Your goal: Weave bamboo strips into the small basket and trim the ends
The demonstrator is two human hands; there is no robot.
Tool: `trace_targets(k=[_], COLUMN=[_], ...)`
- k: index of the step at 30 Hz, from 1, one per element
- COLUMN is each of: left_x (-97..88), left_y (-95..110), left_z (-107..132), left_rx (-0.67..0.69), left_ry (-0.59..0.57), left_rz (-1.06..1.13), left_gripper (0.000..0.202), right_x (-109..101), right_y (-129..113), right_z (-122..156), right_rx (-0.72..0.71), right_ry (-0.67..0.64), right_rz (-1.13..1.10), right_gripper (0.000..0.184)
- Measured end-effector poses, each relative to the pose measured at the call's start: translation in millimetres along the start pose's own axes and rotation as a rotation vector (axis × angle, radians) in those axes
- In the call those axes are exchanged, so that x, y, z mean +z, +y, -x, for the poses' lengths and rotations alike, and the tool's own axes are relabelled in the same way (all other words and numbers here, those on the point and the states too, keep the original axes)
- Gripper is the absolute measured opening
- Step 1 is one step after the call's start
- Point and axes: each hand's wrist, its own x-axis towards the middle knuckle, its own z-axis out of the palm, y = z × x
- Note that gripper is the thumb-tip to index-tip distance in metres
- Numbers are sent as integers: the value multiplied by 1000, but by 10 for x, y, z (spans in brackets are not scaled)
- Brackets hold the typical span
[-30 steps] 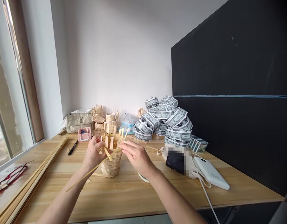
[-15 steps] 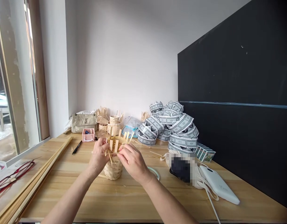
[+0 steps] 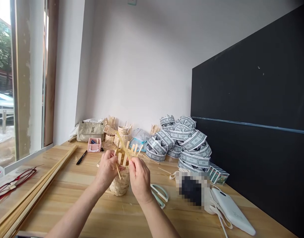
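A small half-woven bamboo basket (image 3: 120,185) stands on the wooden table (image 3: 97,211), with loose upright strips sticking out of its top. My left hand (image 3: 106,170) is closed around the basket's upper left side. My right hand (image 3: 139,177) pinches a thin bamboo strip (image 3: 122,145) at the rim; the strip slants up and to the left above the basket. Both hands touch the basket's top.
Long bamboo strips (image 3: 33,195) lie along the left edge, beside red glasses (image 3: 12,185). Scissors (image 3: 159,193), a phone (image 3: 191,188) and a white power bank (image 3: 233,210) lie to the right. Behind are other baskets (image 3: 118,132), a bag (image 3: 90,130), a pink box (image 3: 94,144), a pen (image 3: 81,157) and stacked patterned rolls (image 3: 184,138).
The long strip, which pointed down and left toward me, has been drawn through and now slants up above the basket. My right hand has shifted closer to the rim. The view has tilted upward.
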Motion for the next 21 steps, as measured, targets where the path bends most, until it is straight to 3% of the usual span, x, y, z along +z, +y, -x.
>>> trace_targets(k=[11,21], left_x=[2,-9], left_y=[6,3], left_z=[20,24], left_rx=[15,17], left_ry=[2,-15], left_rz=[-4,-17], left_gripper=[15,13], right_x=[9,-10], right_y=[-62,-102], right_z=[-28,-72], right_rx=[153,142], right_ry=[-27,-87], right_rz=[-140,-7], right_gripper=[19,22])
